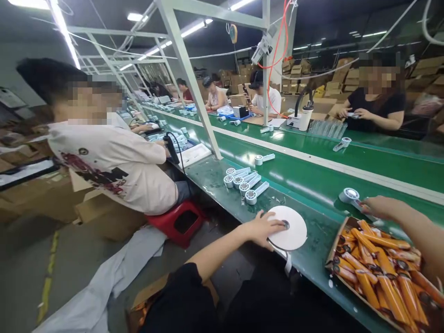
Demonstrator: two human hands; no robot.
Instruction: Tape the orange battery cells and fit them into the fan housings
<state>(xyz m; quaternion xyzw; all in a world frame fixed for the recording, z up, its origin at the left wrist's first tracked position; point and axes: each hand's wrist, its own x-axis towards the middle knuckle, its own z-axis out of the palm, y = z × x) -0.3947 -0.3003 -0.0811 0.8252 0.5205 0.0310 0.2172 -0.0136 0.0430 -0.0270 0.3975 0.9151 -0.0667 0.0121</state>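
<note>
My left hand (261, 229) grips the near left side of a flat white tape roll (293, 227), its fingers lying over the top towards the centre hole. A loose white strip hangs from the roll over the table's edge. At the right, my right hand (381, 206) has hold of a light-blue handheld fan (350, 196) by its handle, with the round head pointing left over the green belt. Several more fans (251, 196) lie in a group on the table, beyond my left hand.
A cardboard box (331, 259) of orange-wrapped cylinders stands below my right hand. A green conveyor belt (312, 185) carries scattered fans. A metal frame post (194, 83) rises from the table. A co-worker (114, 157) sits left on a red stool (180, 222); others sit across.
</note>
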